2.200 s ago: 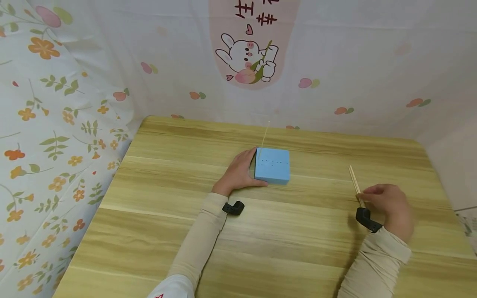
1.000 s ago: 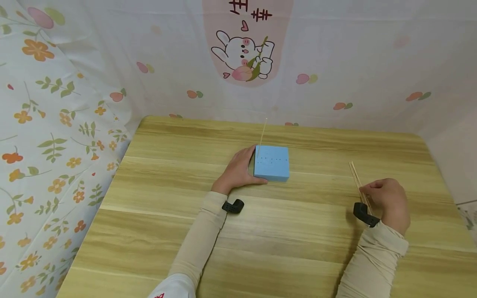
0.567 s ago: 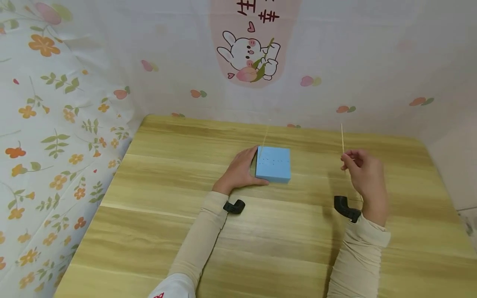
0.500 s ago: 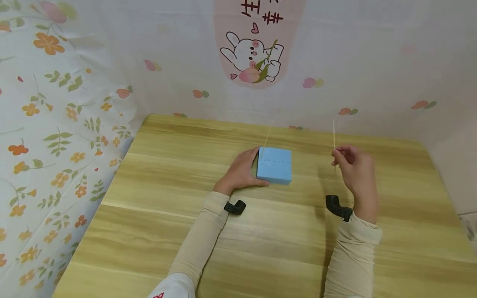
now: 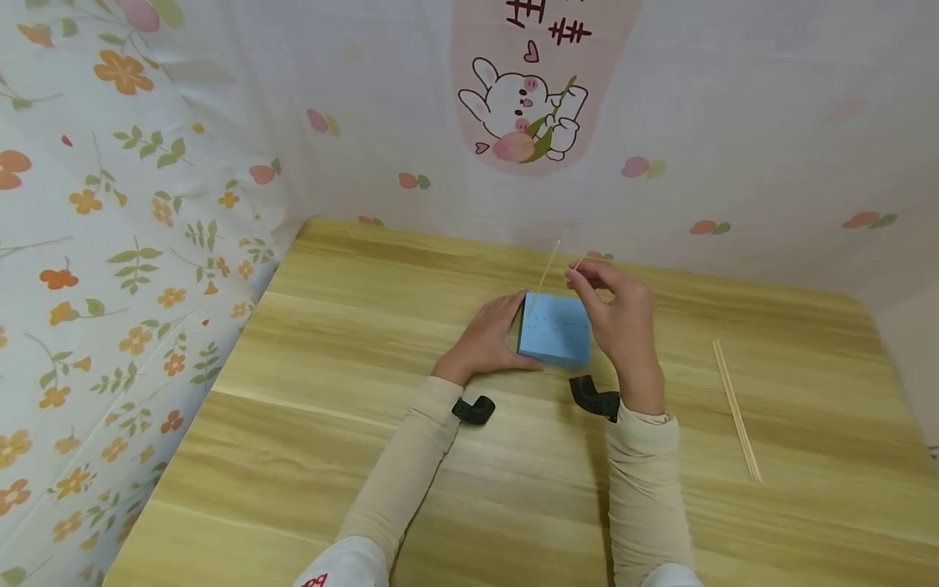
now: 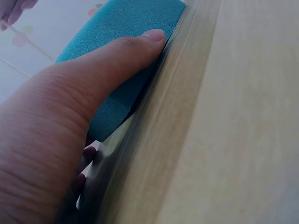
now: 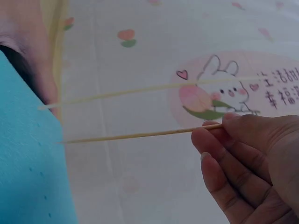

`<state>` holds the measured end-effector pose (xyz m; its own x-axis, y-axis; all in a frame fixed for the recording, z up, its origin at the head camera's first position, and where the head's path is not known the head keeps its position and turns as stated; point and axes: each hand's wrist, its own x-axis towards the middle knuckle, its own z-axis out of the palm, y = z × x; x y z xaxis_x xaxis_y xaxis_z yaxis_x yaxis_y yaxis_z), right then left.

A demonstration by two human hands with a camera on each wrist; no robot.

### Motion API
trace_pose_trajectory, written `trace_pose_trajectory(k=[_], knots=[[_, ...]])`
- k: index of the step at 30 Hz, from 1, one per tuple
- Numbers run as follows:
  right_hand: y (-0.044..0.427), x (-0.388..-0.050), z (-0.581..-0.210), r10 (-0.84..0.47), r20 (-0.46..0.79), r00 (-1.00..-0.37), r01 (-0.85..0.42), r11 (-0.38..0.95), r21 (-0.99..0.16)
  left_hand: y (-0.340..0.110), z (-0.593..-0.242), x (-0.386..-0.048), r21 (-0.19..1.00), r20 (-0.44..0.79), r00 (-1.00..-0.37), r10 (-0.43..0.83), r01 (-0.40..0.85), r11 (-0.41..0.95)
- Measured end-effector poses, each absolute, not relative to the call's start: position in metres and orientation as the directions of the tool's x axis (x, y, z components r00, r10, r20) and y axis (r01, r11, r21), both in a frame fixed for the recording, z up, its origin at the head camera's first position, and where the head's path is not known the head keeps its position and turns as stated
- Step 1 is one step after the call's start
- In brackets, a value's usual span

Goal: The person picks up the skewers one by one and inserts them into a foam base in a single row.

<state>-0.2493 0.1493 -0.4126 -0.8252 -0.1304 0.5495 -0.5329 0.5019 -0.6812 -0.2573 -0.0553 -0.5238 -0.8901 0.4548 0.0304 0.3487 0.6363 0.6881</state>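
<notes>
A blue foam block (image 5: 555, 352) with rows of small holes on top lies on the table. My left hand (image 5: 484, 338) holds it from the left; in the left wrist view the thumb (image 6: 117, 58) presses along its side. One bamboo skewer (image 5: 548, 267) leans upright from the block's far left part. My right hand (image 5: 619, 318) is raised over the block's right side and pinches another bamboo skewer (image 7: 140, 135) between thumb and fingers. In the right wrist view its point reaches towards the block's edge; whether it touches, I cannot tell.
Several loose bamboo skewers (image 5: 736, 412) lie together on the right of the wooden table (image 5: 513, 497). A printed white cloth (image 5: 734, 122) hangs behind the table, and a floral cloth (image 5: 147, 277) hangs at the left. Black curved mounts sit on both wrists.
My right hand picked one skewer from the bundle at the right, lifted it and carried it left to above the block. The left hand stays on the block.
</notes>
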Motion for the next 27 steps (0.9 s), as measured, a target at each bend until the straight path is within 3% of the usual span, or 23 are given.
trace_pose_trajectory(k=[27], knots=[[0.1389, -0.2473, -0.4145, -0.189, 0.517, -0.835, -0.533, 0.512, -0.674, -0.0563, -0.5222, -0.2579, 0.678, 0.021, -0.886, 0.462, 0.352, 0.645]])
